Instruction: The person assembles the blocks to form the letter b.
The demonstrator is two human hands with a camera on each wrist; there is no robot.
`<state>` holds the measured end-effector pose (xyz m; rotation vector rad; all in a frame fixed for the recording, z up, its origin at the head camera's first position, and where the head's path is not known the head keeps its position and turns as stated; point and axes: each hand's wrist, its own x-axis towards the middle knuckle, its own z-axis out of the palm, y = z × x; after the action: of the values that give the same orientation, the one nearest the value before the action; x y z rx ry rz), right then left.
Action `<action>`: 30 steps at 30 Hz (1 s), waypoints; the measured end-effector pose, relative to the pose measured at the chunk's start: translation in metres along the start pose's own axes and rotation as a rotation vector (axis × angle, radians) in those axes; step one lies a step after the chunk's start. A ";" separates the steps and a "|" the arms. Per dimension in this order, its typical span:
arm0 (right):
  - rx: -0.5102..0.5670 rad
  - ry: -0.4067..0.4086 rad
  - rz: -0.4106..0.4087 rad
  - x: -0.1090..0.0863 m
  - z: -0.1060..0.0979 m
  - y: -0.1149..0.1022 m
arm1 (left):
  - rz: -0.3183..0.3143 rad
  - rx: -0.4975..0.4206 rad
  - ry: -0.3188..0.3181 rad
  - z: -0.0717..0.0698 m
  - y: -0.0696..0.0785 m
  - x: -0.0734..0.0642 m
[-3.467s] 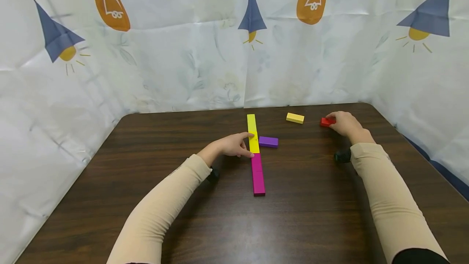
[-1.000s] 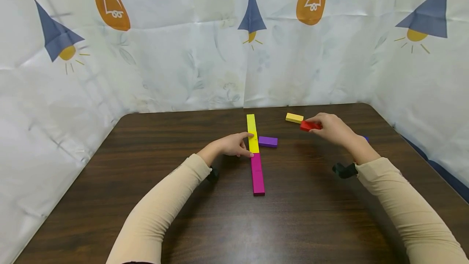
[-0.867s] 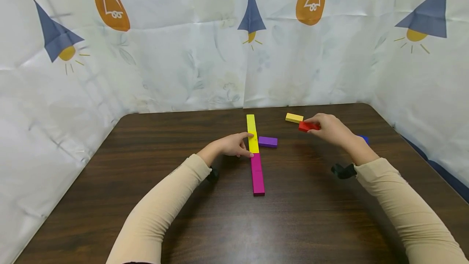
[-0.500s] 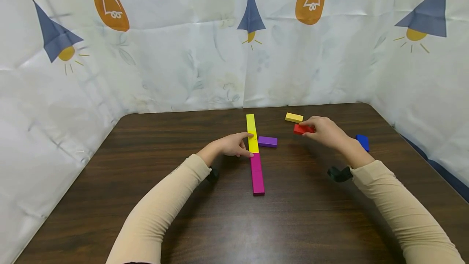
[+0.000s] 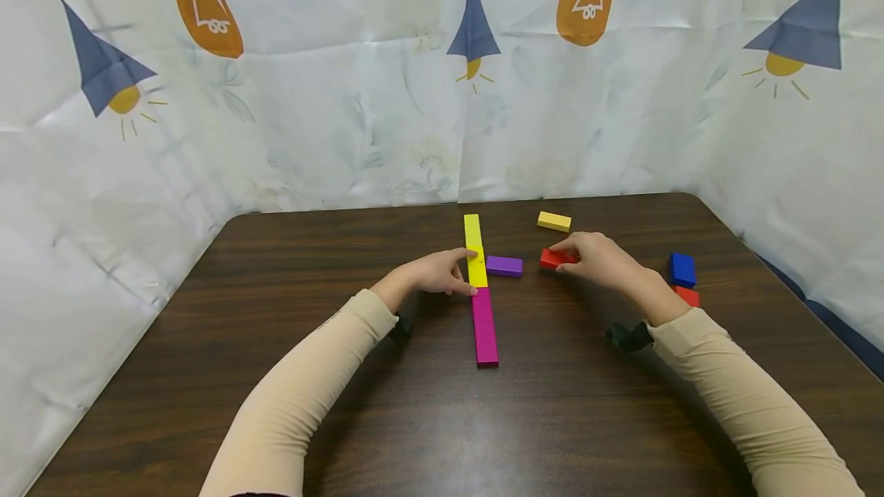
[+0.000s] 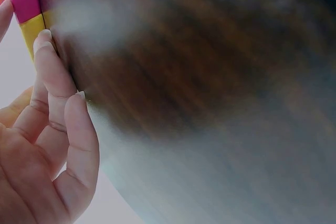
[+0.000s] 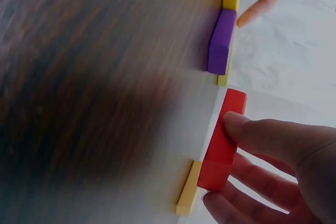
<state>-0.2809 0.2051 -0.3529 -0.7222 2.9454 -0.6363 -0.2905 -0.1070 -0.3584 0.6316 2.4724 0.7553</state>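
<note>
My right hand (image 5: 602, 261) pinches a red block (image 5: 550, 258) between thumb and fingers, just right of the purple block (image 5: 504, 267). In the right wrist view the thumb presses one face of the red block, with fingers behind it. Yellow blocks (image 5: 473, 230) and magenta blocks (image 5: 486, 336) form one straight line running away from me. The purple block lies crosswise at the right side of the yellow part. My left hand (image 5: 433, 273) touches the line with its outstretched index finger on the yellow and its thumb near the yellow-magenta joint.
A lighter yellow block (image 5: 555, 222) lies farther back, behind the red one. To the right, beyond my right forearm, are a blue block (image 5: 682, 270) and another red block (image 5: 687, 296), partly hidden. The dark wooden table (image 5: 331, 232) meets a patterned white curtain (image 5: 311, 129) behind.
My right hand has carried the red block left and toward me, from the table's far right to near the purple block. The blue and second red blocks came into sight. The left hand stayed still.
</note>
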 end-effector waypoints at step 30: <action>-0.043 -0.079 -0.060 0.008 0.016 -0.015 | 0.001 -0.005 -0.002 0.000 0.001 -0.001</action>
<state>-0.2799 0.1836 -0.3608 -0.8224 2.8838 -0.5367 -0.2896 -0.1070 -0.3574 0.6321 2.4673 0.7610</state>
